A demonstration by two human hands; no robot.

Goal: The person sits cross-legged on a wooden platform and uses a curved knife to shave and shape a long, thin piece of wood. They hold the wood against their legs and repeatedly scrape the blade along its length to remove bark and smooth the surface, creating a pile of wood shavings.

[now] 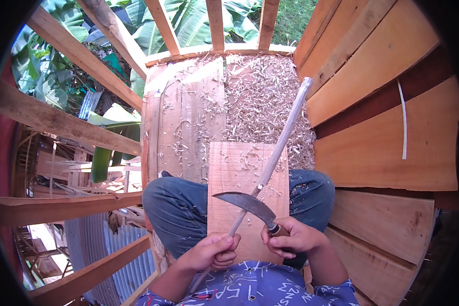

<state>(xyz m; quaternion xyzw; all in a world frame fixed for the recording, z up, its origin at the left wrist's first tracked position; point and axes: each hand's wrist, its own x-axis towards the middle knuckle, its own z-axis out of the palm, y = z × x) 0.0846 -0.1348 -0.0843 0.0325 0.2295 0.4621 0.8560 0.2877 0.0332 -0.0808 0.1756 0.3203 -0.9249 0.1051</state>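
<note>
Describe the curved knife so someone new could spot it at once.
Between the two bent knees lies a flat board. Above it, a long pale stick runs diagonally, crossed by the knife, whose handle sits in the right grip. Unlike the straight stick, it has a dark, curved blade.

In the right hand point(293, 238), the curved dark-grey sickle-like knife point(253, 204) has a matt, dull metal blade. The long, thin pale-brown stick point(283, 135) in the left hand point(218, 251) is matt wood. Just beyond both hands, the flat light-brown rectangular board point(224, 171) is grained wood; farther out lie curly, pale wood shavings point(260, 107).
</note>
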